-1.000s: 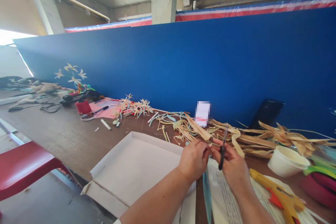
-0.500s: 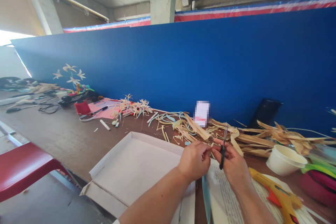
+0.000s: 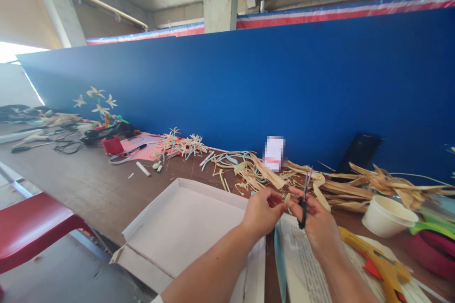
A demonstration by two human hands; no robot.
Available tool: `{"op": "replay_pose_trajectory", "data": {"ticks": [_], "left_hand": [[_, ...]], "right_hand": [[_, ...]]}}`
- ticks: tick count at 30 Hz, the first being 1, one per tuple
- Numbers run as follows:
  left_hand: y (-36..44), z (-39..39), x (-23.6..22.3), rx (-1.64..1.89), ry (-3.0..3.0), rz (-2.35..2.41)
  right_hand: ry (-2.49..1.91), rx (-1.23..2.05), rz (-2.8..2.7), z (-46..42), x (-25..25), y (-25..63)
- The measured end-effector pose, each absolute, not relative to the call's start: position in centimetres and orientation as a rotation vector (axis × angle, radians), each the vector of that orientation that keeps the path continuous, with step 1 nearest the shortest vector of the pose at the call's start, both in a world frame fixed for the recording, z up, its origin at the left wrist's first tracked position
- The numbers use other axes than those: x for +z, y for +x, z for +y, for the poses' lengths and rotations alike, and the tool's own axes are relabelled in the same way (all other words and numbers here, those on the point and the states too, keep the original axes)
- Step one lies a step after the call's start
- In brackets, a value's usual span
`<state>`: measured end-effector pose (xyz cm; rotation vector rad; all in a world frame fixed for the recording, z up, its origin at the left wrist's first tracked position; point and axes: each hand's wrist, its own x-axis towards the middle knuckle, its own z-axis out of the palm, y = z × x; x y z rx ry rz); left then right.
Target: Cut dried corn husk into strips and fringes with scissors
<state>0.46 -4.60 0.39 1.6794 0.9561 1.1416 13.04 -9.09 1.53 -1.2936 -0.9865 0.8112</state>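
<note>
My left hand (image 3: 261,213) is closed, its thumb and finger pinching a small pale piece of dried husk (image 3: 287,198). Black-handled scissors (image 3: 303,208) rest in my right hand (image 3: 320,227), blades pointing up and away from the husk piece. The thumb and fingertips of that hand meet the piece from the right. Just beyond both hands lies a tangle of tan dried husk strips (image 3: 265,175). Below them, an open book or printed pages (image 3: 302,251) lie beside a light blue strip (image 3: 279,260).
An open white cardboard box (image 3: 192,227) lies left of my hands. On the right are a yellow glue gun (image 3: 380,265), a white paper cup (image 3: 386,218) and a pink pouch (image 3: 433,253). Husk flowers (image 3: 188,144) lie farther back. A blue panel (image 3: 220,85) stands behind the table.
My left hand has turned slightly, its fingers more extended, and the husk piece shows more between the fingertips. The scissors have shifted slightly right in my right hand.
</note>
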Motion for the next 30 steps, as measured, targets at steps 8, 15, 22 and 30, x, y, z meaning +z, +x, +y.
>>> {"op": "replay_pose_trajectory", "data": {"ticks": [8,15,22,30], "left_hand": [[0.3,-4.3,1.3,0.852,1.234,0.796],[0.1,-4.5,1.4,0.824,1.132,0.737],[0.2,-4.3,1.4,0.841,1.138,0.764],[0.1,-4.5,1.8,0.817,1.118,0.748]], "right_hand": [[-1.319,0.814,-0.991,-9.0,1.4,13.0],[-1.336,0.723,-0.98,-8.9,1.2,13.2],[-1.329,0.746,-0.971,-9.0,1.4,13.2],[-1.359,0.757,-0.98,-9.0,1.2,13.3]]}}
